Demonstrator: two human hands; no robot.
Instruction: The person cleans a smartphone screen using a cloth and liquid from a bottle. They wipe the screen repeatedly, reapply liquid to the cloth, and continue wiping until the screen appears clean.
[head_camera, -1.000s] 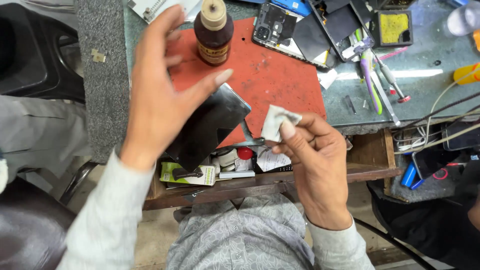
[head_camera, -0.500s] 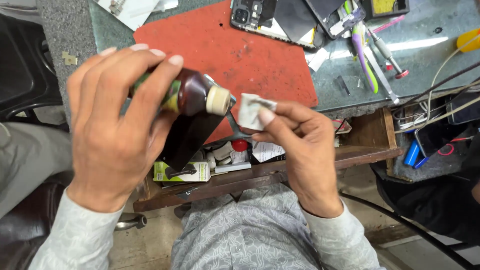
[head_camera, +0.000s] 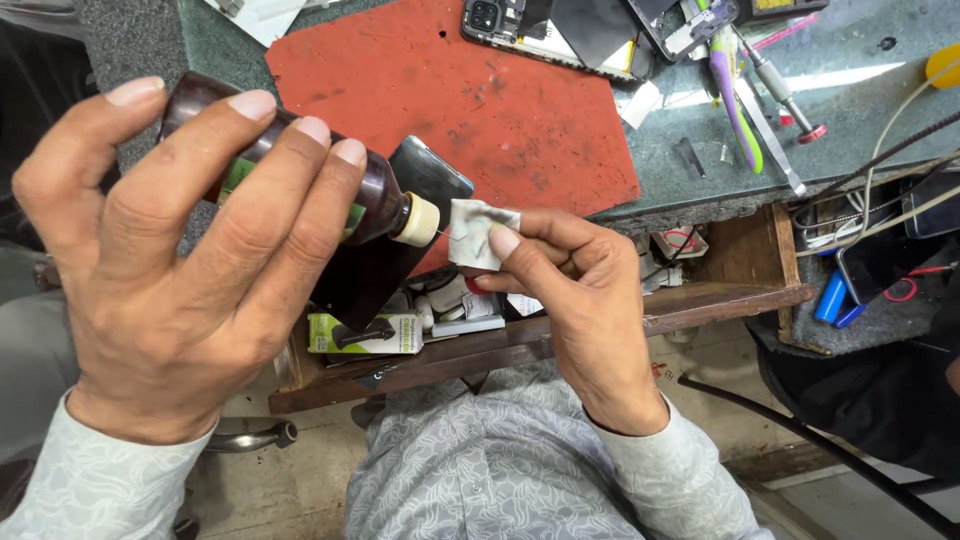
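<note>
My left hand grips a dark brown bottle with a green label, tipped on its side. Its cream cap points right and touches a small white, smudged cloth pad. My right hand pinches that pad between thumb and fingers. Behind the bottle a black phone leans off the edge of the red mat, partly hidden by my left hand.
An opened phone with its back off, tweezers, a purple and green tool and a screwdriver lie on the green bench top. An open wooden drawer under the bench holds small boxes and parts. Cables hang at the right.
My left hand took the bottle off the mat, tipped it over and brought its cap against the cloth pad. My right hand kept the pad and shifted slightly.
</note>
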